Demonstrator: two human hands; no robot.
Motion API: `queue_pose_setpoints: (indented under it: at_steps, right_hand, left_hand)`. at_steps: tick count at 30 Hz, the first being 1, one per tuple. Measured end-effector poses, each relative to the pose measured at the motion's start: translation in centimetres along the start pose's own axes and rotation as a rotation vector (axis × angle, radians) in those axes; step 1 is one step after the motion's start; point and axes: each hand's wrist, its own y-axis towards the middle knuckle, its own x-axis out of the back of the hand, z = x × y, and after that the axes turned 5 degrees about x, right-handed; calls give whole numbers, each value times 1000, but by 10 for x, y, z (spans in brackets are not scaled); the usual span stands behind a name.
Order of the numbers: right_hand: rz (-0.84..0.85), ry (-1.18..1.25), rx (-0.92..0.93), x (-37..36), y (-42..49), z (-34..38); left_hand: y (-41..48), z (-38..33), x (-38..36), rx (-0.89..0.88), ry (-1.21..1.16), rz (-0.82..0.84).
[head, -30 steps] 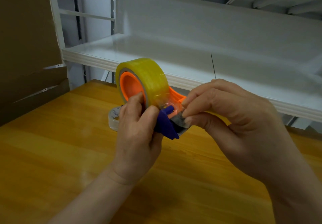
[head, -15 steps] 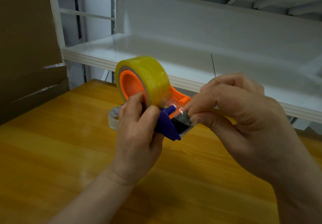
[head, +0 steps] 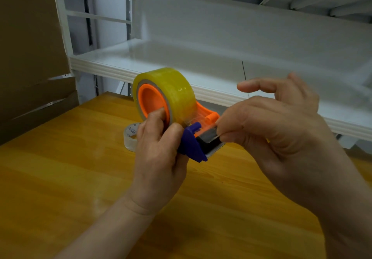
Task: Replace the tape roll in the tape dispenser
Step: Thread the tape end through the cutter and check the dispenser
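My left hand (head: 159, 158) grips the tape dispenser (head: 193, 143) above the bench (head: 60, 178). My right hand (head: 267, 125) pinches the tape end (head: 209, 132) just right of the roll (head: 169, 95), short of the serrated blade (head: 216, 151).

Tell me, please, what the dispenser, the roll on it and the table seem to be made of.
Dispenser: moulded plastic, matt orange and purple; its toothed blade looks like metal, though that is unsure. Roll: clear yellowish plastic film, glossy, with highlights and the orange hub showing through. Table: wood or wood veneer, with visible grain and a soft lacquered sheen.
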Motion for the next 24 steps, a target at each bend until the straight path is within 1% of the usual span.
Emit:
queue_pose_setpoints:
  at_steps: [6, 19, 22, 24]
  right_hand:
    - [15, -45, 27, 0, 2, 3]
    - [-44, -74, 32, 0, 4, 7]
    - [-68, -105, 34, 0, 4, 8]
    - [-74, -80, 44, 0, 3, 7]
  left_hand:
    - [1, -1, 0, 38, -7, 30]
    - [3, -2, 1, 73, -62, 49]
    - [2, -2, 0, 64, -43, 42]
    - [2, -1, 1, 39, -41, 26]
